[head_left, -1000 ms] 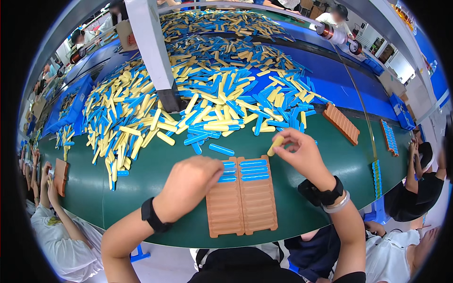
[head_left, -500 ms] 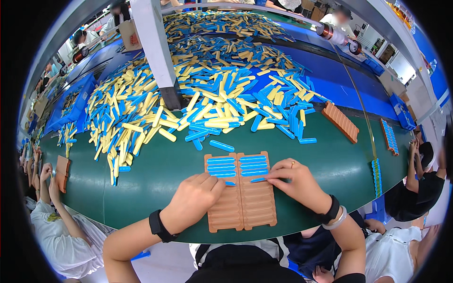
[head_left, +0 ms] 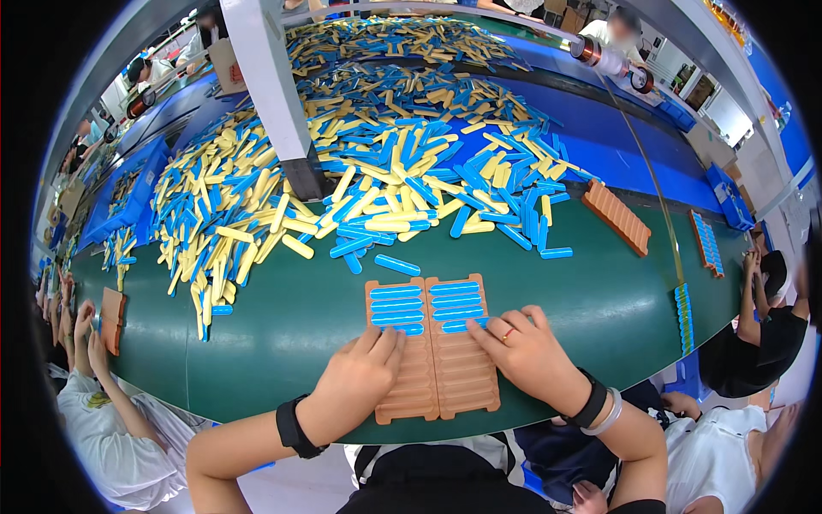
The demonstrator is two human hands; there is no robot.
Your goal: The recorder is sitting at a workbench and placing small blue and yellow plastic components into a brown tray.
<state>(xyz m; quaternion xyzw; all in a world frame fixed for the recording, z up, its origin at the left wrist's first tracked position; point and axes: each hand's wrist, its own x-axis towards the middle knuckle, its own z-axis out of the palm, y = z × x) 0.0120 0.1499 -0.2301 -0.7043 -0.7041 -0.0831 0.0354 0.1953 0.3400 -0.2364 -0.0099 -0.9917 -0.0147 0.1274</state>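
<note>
Looking down from the head camera, a green table (head_left: 282, 334) is seen curving across the frame, with two brown trays (head_left: 434, 347) laid side by side at lower centre. Each tray is ribbed with slots; the upper rows are filled with blue strips (head_left: 426, 304), the lower rows are bare. The left hand (head_left: 353, 387) is laid flat on the lower part of the left tray, fingers loosely spread, its fingertips at the lowest blue strip there; nothing is seen gripped in it. The right hand (head_left: 529, 353) is rested on the right tray, fingers extended toward a blue strip at the edge of the filled rows; whether that strip is pinched cannot be told. A black band is worn on each wrist. One loose strip (head_left: 397, 265) is lying just above the trays. A large heap (head_left: 377, 171) of blue and yellow strips is spread across the upper half of the frame. Another tray (head_left: 616, 216) is seen at right, well apart.
</note>
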